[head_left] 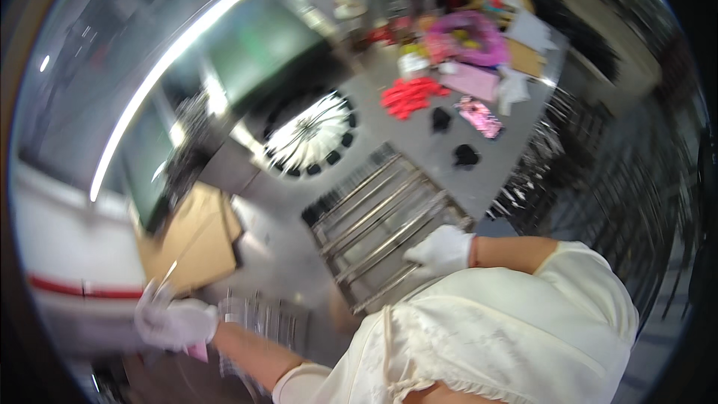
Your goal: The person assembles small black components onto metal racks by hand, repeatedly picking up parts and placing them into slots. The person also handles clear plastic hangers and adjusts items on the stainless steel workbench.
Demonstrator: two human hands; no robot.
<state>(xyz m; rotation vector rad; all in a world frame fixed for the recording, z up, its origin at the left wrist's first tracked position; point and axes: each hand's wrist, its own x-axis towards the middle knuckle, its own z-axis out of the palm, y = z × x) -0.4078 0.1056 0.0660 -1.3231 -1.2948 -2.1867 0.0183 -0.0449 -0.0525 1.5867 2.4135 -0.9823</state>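
Observation:
My left hand (pixel 173 323), in a white glove, reaches out at the lower left. Its fingers are closed around a thin shiny stick (pixel 172 272) that points upward; motion blur hides its details. A bit of pink (pixel 197 352) shows at the wrist side of that glove. My right hand (pixel 443 250), also white-gloved, rests at the near right part of a metal rack (pixel 385 209) with several parallel bars. Its fingers are bent together against the rack's bars, and what they hold, if anything, is hidden.
Beyond the rack, a round holder (pixel 310 138) carries white pieces with black ends. Red pieces (pixel 411 96), a pink patterned phone (pixel 479 117) and a pink basket (pixel 467 36) lie on the metal table (pixel 366 97). Cardboard (pixel 191 236) stands left; thin metal racks (pixel 538 157) crowd the right.

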